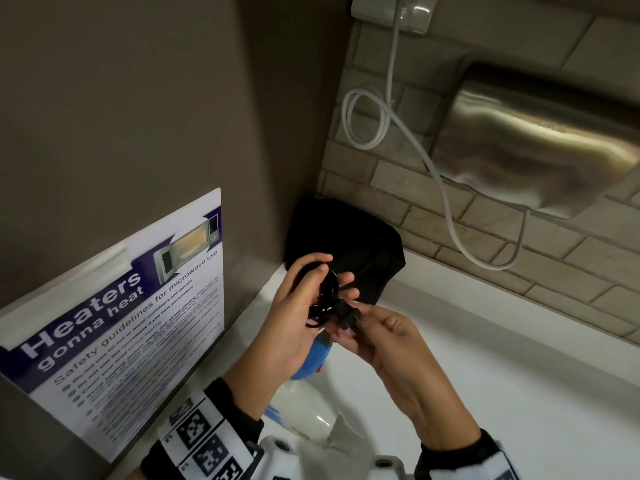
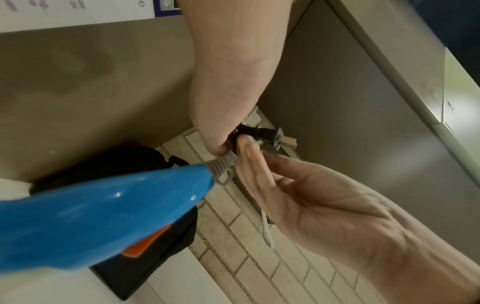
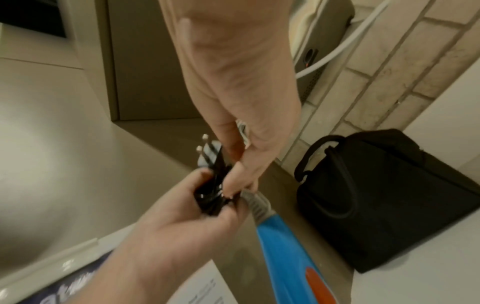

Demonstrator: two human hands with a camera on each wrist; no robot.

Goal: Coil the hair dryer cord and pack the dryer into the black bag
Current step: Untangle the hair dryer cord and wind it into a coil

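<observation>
The hair dryer has a blue handle point(image 1: 313, 355) and a white body point(image 1: 304, 407); it slopes down below my hands over the white counter. My left hand point(image 1: 323, 284) grips the black cord point(image 1: 325, 299), gathered into a small coil at the handle's grey strain relief point(image 2: 224, 162). My right hand point(image 1: 353, 323) pinches the cord's end at the black plug point(image 2: 271, 134), whose prongs point(image 3: 203, 144) point away. The black bag point(image 1: 346, 244) lies in the corner just beyond my hands; the right wrist view shows its looped handles point(image 3: 324, 164).
A steel hand dryer point(image 1: 536, 140) hangs on the tiled wall at right, with a white cable point(image 1: 363, 116) looping down from a socket. A microwave safety poster point(image 1: 114, 323) leans on the left wall. The white counter point(image 1: 502, 375) stretches right.
</observation>
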